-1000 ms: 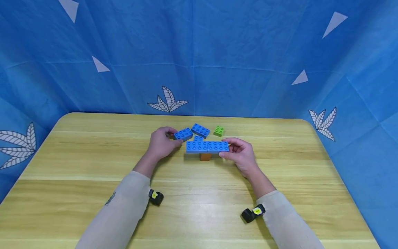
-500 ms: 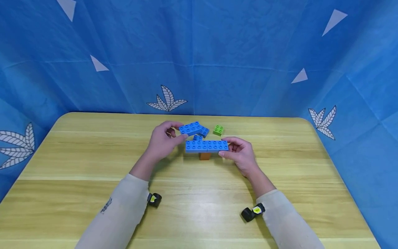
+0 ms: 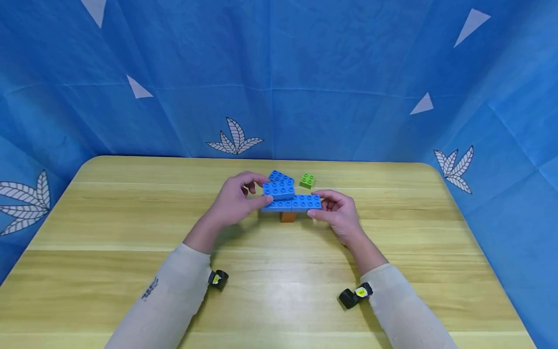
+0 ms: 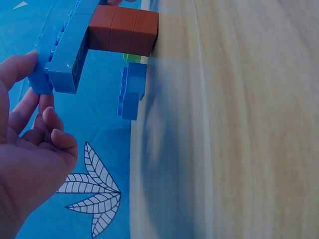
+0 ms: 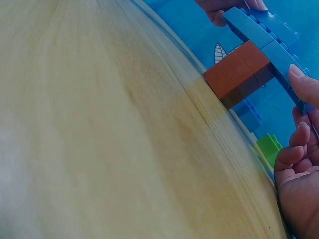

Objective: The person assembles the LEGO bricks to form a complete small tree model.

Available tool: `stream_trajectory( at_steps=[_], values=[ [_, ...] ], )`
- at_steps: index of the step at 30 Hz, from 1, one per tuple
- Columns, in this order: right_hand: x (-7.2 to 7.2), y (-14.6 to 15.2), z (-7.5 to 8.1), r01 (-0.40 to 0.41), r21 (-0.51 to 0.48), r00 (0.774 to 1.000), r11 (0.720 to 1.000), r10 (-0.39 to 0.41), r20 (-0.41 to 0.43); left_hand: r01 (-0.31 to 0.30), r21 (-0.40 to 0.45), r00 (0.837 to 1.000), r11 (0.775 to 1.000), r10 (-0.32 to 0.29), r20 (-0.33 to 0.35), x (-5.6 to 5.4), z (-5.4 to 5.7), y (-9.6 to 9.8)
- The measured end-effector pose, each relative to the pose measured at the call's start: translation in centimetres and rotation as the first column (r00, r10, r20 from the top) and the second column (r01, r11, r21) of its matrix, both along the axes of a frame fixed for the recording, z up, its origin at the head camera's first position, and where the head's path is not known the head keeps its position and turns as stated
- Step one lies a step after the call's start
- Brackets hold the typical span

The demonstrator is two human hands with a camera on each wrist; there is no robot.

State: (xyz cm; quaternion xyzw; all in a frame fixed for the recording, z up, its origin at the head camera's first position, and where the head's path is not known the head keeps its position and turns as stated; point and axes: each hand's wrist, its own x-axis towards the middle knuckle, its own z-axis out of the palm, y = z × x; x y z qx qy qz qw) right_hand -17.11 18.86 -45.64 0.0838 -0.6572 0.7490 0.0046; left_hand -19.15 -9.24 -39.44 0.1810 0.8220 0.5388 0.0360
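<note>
A column of brown toy building bricks (image 5: 239, 74) stands on the table, topped by two blue bricks end to end. The right-hand blue brick (image 3: 307, 201) is pinched at its outer end by my right hand (image 3: 341, 217). My left hand (image 3: 237, 199) pinches another blue eight-stud brick (image 3: 279, 190) between thumb and fingers. That brick lies over the studs of the left-hand top brick (image 4: 70, 62), lined up roughly along it, and hides most of it from above. In the left wrist view my thumb and fingertips hold the brick's outer end.
Behind the column lie a loose blue brick (image 3: 281, 175) and a small green four-stud brick (image 3: 307, 181). The left wrist view shows a smaller blue brick (image 4: 130, 106) there too. A blue patterned cloth (image 3: 270, 82) hangs behind the wooden table (image 3: 279, 300).
My left hand lifted its blue brick from beside the other loose one, moved it right and turned it over the left top brick. My right hand kept its grip.
</note>
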Motion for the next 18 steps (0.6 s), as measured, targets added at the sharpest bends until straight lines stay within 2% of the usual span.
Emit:
stream_trajectory(
  at_steps=[6,18],
  values=[
    [-0.03,0.04,0.07,-0.002,-0.006,1.0,1.0,0.002,0.01,0.056,-0.023,0.998,0.998,-0.056,-0.011,-0.02,0.04,0.15],
    [0.05,-0.03,0.22,-0.007,-0.004,1.0,1.0,0.007,0.011,0.073,-0.105,0.997,0.992,-0.073,0.004,0.2,0.34,0.42]
  ],
)
